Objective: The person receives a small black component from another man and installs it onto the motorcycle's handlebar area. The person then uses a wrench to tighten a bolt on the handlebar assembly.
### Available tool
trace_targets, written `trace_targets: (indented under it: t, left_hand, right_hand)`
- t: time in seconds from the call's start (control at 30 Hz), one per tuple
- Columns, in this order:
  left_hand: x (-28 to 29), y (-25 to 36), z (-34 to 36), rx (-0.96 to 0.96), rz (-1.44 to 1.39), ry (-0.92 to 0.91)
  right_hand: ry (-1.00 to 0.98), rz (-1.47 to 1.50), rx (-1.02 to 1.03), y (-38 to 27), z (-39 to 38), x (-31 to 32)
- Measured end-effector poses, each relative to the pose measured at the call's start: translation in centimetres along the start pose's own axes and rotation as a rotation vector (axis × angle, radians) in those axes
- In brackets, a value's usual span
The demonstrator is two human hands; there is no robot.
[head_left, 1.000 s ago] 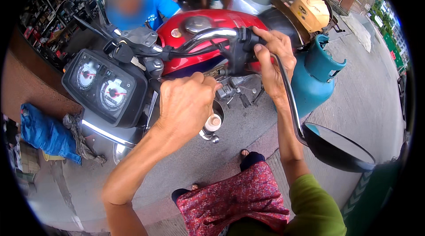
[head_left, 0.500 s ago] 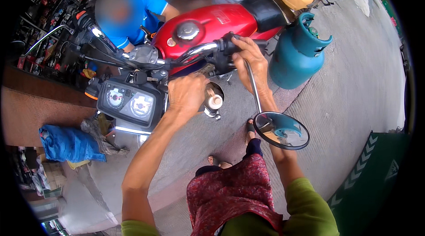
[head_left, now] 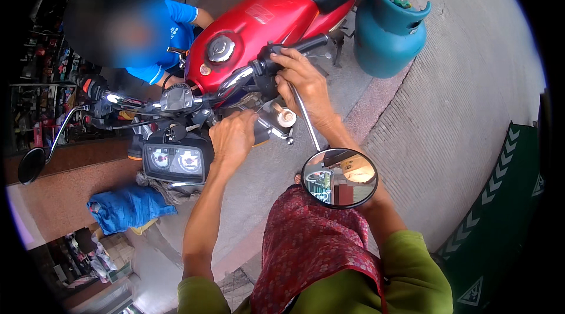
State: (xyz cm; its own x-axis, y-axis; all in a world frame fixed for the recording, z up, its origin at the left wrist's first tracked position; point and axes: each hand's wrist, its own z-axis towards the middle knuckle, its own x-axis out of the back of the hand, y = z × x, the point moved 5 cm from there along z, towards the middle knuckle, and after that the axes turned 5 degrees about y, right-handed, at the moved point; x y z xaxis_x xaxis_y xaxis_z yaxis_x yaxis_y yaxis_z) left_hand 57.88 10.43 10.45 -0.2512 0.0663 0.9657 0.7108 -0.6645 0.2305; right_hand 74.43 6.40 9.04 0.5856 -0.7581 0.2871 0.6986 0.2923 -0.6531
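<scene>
Across the view lies a red motorcycle [head_left: 268, 22], its dashboard [head_left: 172, 158] at lower left. My right hand [head_left: 303, 89] grips the right handlebar's switch housing [head_left: 266, 62], fingertips over its top and thumb beside the stem of a round mirror [head_left: 339, 177]. My left hand [head_left: 231, 137] is closed near the front fork, below the handlebar clamp; what its fingers hold is hidden by them. Between my hands, a cream-topped cylindrical part [head_left: 286, 118] sits in a metal fitting.
A co-worker in blue [head_left: 179, 14] crouches beyond the bike, one hand near the tank. A teal gas cylinder [head_left: 388, 43] stands at right. Crowded shelves [head_left: 44, 120] line the left, with a blue sack [head_left: 126, 208] below. A green board [head_left: 482, 214] lies at lower right.
My viewpoint has shifted, so bike and cylinder sit higher in the picture. The right mirror's glass, edge-on at first, now faces me. Both my hands remain at the handlebar area.
</scene>
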Motion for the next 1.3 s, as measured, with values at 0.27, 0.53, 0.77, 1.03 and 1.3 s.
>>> trace_targets:
  t: [0.27,0.53,0.77,1.03,1.3]
  left_hand:
    - [-0.7,-0.6,0.9,0.046,-0.074,-0.184]
    - [-1.3,-0.7,0.1,-0.043,-0.257,-0.223]
    - [-1.1,-1.4,-0.5,-0.055,-0.374,-0.293]
    - [-0.1,-1.7,0.4,-0.002,-0.380,-0.339]
    - [3.4,-2.2,2.7,-0.008,-0.381,-0.492]
  right_hand:
    - [0.384,0.026,-0.779,-1.5,-8.7,-0.1]
    - [0.536,1.144,-1.517,-6.4,-13.6,-10.1]
    - [0.965,1.625,-1.586,-6.7,-12.5,-12.0]
    - [0.974,1.572,-1.338,-6.3,-11.7,-13.4]
    - [1.005,1.724,-1.332,-6.9,-11.4,-12.5]
